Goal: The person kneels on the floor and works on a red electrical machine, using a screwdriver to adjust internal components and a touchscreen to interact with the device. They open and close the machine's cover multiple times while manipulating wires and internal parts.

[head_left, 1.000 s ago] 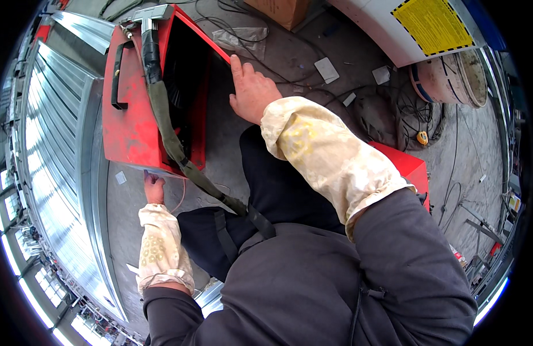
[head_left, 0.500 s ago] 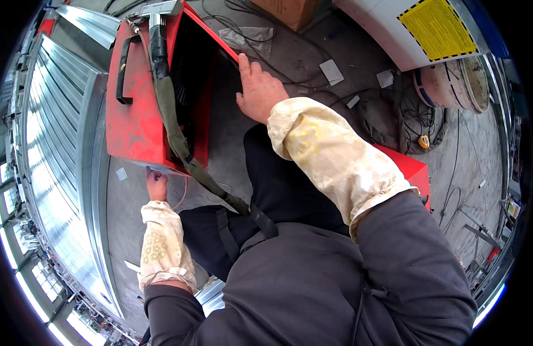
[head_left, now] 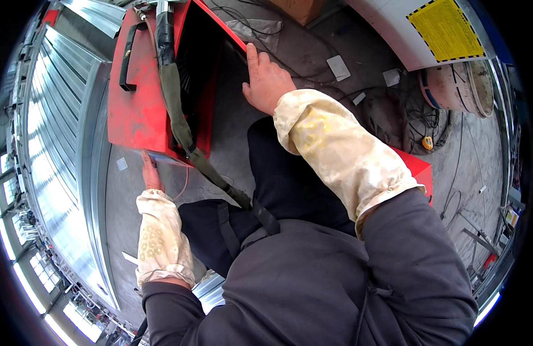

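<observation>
A scuffed red metal box (head_left: 138, 112) with a black handle (head_left: 128, 57) stands ahead on my left, its dark inside exposed. My right hand (head_left: 269, 79) has its index fingertip on the end of the box's open red panel (head_left: 229, 32); thumb and fingers are apart. My left hand (head_left: 152, 173) is at the lower near edge of the box, a finger stretched up along it; its other fingers are partly hidden. A thick hose in an olive sleeve (head_left: 175, 104) runs down across the box opening toward my legs.
Corrugated metal sheets (head_left: 59, 115) lie along the left. To the right are a dirty white bucket (head_left: 454, 86), a white panel with a yellow label (head_left: 445, 29), tangled black cables (head_left: 425, 115) and another red box (head_left: 416, 167). Paper scraps (head_left: 338, 68) lie on the grey floor.
The box and my right hand sit slightly higher in the picture as the view shifts. My left hand's fingers have straightened along the box's lower edge. My right hand stays at the panel's end.
</observation>
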{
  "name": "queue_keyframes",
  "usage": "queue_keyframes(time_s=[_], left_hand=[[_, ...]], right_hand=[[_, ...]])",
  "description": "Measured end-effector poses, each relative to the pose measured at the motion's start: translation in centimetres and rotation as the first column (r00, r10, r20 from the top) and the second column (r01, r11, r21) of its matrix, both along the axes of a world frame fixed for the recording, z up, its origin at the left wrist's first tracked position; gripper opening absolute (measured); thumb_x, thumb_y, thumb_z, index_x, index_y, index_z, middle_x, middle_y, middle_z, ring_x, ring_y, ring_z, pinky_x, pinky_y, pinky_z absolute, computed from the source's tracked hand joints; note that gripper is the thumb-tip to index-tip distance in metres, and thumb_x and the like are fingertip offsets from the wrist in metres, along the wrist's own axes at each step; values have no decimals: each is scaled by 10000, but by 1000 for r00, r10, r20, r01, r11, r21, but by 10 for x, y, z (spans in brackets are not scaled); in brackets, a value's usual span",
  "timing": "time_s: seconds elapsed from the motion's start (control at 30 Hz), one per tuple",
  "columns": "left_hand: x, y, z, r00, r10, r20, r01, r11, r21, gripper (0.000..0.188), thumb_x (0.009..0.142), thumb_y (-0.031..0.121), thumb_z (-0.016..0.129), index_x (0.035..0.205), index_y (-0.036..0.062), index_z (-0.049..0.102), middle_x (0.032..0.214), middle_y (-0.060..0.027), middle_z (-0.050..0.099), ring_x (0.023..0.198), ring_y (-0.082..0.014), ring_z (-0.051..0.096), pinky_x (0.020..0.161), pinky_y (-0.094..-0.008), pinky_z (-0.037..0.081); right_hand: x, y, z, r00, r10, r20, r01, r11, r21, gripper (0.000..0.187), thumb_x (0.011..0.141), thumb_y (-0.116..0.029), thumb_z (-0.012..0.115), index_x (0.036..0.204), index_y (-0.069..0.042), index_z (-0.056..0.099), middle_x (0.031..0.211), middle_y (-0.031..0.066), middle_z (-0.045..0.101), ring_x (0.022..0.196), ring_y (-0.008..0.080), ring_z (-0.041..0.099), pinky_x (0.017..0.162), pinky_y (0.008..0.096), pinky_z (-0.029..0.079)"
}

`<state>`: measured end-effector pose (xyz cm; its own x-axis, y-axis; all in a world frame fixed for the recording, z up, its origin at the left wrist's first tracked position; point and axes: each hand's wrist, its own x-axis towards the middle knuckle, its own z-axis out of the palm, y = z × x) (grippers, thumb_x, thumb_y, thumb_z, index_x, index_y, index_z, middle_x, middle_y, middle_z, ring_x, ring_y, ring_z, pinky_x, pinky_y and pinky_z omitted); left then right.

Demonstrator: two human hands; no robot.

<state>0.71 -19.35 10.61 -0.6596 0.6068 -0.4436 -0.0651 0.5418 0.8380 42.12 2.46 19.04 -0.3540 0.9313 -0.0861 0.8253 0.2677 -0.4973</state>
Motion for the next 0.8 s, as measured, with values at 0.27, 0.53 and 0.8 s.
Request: queue_keyframes(time_s=[0.27, 0.53, 0.8], left_hand=[[-11, 20, 23, 999, -24, 27, 25, 999, -47, 1112, 918, 796, 487, 1579, -69, 257, 1630, -172, 319, 1503, -279, 318, 1248, -416, 226], [11, 41, 44, 996, 82, 44, -74, 983, -166, 1077, 906, 790, 525, 1590, -12, 305, 1606, -116, 373, 1449, -256, 370, 1203, -406, 254], [14, 35, 42, 993, 87, 74, -87, 996, -12, 1040, 910, 770, 537, 1601, 26, 308, 1607, -86, 385, 1446, -238, 372, 1198, -385, 243]], right_hand=[[-1, -2, -4, 1000, -1, -32, 2, 999, 39, 869, 867, -230, 707, 1542, 51, 237, 1189, 239, 555, 1007, 399, 659, 851, 487, 574], [0, -2, -1, 1000, -8, -24, 8, 1000, 22, 857, 866, -230, 717, 1533, 47, 256, 1219, 238, 555, 1044, 391, 654, 874, 489, 563], [-23, -21, 14, 925, 90, -370, 96, 885, 456, 686, 845, -220, 713, 1438, -5, 443, 1305, 199, 561, 1188, 373, 569, 968, 458, 490]])
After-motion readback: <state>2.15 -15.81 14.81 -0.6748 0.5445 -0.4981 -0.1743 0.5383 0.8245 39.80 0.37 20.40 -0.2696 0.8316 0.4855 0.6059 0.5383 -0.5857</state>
